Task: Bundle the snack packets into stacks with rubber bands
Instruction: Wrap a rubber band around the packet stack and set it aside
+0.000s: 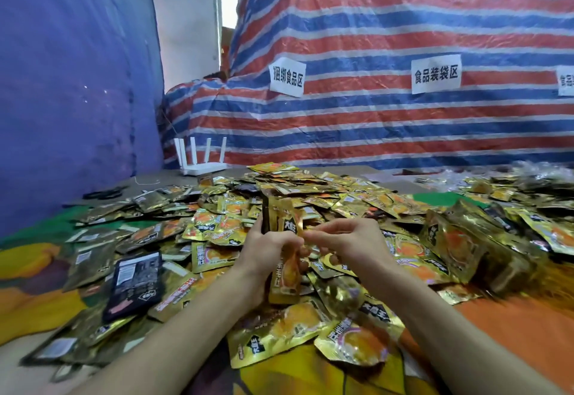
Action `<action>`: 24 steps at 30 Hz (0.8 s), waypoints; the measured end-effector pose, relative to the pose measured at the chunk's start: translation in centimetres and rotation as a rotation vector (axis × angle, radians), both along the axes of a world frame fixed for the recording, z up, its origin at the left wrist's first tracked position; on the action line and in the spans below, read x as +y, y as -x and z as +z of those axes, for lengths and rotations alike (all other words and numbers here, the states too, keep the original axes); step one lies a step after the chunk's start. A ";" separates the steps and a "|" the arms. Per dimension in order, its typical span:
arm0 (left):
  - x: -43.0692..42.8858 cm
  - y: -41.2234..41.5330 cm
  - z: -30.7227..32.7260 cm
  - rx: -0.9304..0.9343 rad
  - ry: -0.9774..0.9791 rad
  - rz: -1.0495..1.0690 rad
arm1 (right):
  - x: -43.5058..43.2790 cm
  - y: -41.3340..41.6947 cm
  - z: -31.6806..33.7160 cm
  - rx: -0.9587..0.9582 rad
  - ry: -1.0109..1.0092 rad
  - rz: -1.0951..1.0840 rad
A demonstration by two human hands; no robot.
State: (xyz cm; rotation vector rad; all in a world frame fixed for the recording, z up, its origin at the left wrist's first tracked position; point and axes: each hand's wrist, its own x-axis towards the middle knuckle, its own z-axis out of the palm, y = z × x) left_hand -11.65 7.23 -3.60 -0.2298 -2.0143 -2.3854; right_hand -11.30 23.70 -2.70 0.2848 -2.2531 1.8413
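Banding | left hand (264,250) grips packet stack (285,273) | right hand (351,239) hold: cannot tell | next I stretch band over

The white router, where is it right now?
In the head view the white router stands far back on the left, at the foot of the striped tarp beside the blue sheet, just beyond the pile of snack packets.

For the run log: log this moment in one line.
left hand grips upright packet stack | right hand pinches at stack, hold unclear | loose packets around
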 end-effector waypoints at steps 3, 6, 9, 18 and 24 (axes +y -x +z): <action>0.0 0.3 0.0 -0.034 -0.022 0.050 | 0.5 0.2 -0.5 -0.070 0.031 0.072; -0.1 0.3 0.4 -0.024 -0.017 0.037 | 0.8 0.3 -0.6 -0.148 0.122 0.180; -0.3 -0.2 0.8 -0.079 -0.062 -0.057 | 0.9 0.2 -0.1 -0.229 0.382 0.391; -1.4 -0.3 1.0 -0.107 -0.062 -0.047 | 0.4 0.2 -0.4 -0.049 0.289 0.308; -1.0 -0.2 0.4 -0.006 0.045 0.016 | -0.6 -0.1 -1.0 0.121 0.069 0.187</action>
